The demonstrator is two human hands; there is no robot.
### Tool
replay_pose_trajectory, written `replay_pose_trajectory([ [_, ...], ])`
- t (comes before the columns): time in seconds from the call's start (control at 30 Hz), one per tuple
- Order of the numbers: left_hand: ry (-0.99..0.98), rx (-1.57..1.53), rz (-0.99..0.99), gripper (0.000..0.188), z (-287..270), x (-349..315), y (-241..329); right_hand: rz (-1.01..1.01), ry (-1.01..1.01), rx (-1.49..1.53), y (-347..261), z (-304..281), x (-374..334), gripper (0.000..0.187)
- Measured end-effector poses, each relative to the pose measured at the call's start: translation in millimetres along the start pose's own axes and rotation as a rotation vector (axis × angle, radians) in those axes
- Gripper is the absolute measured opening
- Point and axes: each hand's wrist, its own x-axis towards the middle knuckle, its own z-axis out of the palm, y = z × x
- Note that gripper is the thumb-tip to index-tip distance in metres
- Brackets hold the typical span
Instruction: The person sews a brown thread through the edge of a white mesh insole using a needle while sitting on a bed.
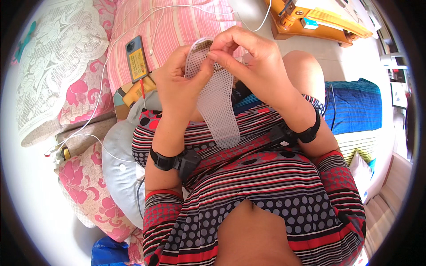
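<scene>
A white plastic mesh insole [217, 111] hangs over my lap, its wide end up and its narrow end down towards my belly. Brownish stitching [202, 46] shows across the wide end. My left hand [179, 82] is closed on the left edge of the insole, thumb on the front and fingers partly behind it. At the upper right of the insole, my right hand [253, 60] is closed in a pinch, thumb and forefinger together against the mesh. Whatever those fingertips hold is too small to make out.
A phone [136, 60] with a red-tipped cable lies on the pink striped cloth [177, 26] to the left. White cables cross that cloth. Beyond my right hand stands a wooden table [319, 22]. A blue cloth [355, 106] covers the seat at the right.
</scene>
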Motion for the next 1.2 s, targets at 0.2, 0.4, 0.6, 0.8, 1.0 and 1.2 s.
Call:
replay_pose_trajectory([
  [0.2,-0.077,-0.055,-0.106,0.021,-3.6,0.6,1.3,-0.177,0.052,-0.057,13.5,-1.3,-0.1,0.016],
  [0.4,-0.145,-0.142,-0.142,0.019,-2.7,-1.1,1.7,0.083,0.005,0.031,23.5,-7.4,-4.7,0.018],
  [0.6,-0.193,-0.189,-0.262,0.017,-0.7,-3.5,2.9,0.397,-0.129,0.642,29.7,-7.8,-7.9,0.022],
  [0.8,-0.365,-0.092,-0.281,0.018,-2.5,-2.2,0.3,0.467,-0.198,0.664,36.1,-17.9,-7.2,0.024],
  [1.0,-0.370,-0.233,-0.372,0.017,4.0,-3.4,-2.8,0.447,-0.086,0.707,37.0,-18.3,-8.1,0.021],
  [1.2,-0.482,-0.257,-0.311,0.018,-4.2,-6.0,5.7,0.501,0.043,0.800,32.5,-25.6,-10.0,0.022],
])
